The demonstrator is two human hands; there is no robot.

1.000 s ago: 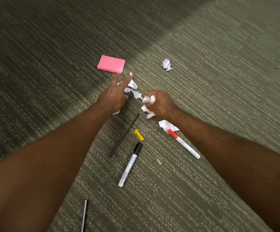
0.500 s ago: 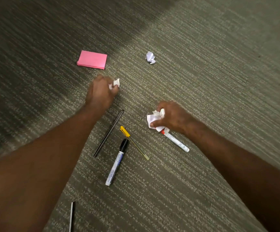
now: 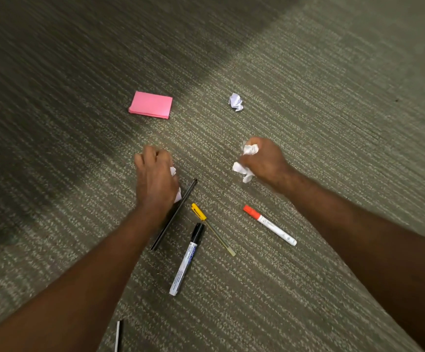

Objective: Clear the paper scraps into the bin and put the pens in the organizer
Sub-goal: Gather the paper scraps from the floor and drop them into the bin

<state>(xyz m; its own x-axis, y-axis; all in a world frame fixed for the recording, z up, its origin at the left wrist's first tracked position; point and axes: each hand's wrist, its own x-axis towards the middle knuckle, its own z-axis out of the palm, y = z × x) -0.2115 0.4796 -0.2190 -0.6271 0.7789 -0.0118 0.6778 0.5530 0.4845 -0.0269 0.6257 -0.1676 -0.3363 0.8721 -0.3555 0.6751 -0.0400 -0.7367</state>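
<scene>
My left hand (image 3: 155, 179) is closed around white paper scraps (image 3: 177, 184) that peek out at its right side. My right hand (image 3: 266, 161) is fisted on a bunch of crumpled white scraps (image 3: 247, 160). One crumpled paper ball (image 3: 236, 102) lies loose on the carpet beyond both hands. Below the hands lie a thin black pen (image 3: 174, 214), a yellow-capped pen (image 3: 212, 228), a black-capped white marker (image 3: 187, 262) and a red-capped white marker (image 3: 269, 224). No bin or organizer is in view.
A pink sticky-note pad (image 3: 151, 104) lies on the grey-green carpet (image 3: 307, 97) at the upper left. Another thin black-and-white stick (image 3: 118, 335) pokes in at the bottom edge. A dark shadow band covers the left and upper carpet.
Both hands gathered the scraps from the middle and closed on them. My right hand took the scrap off the red marker and lifted clear of it; my left hand drew back beside the black pen.
</scene>
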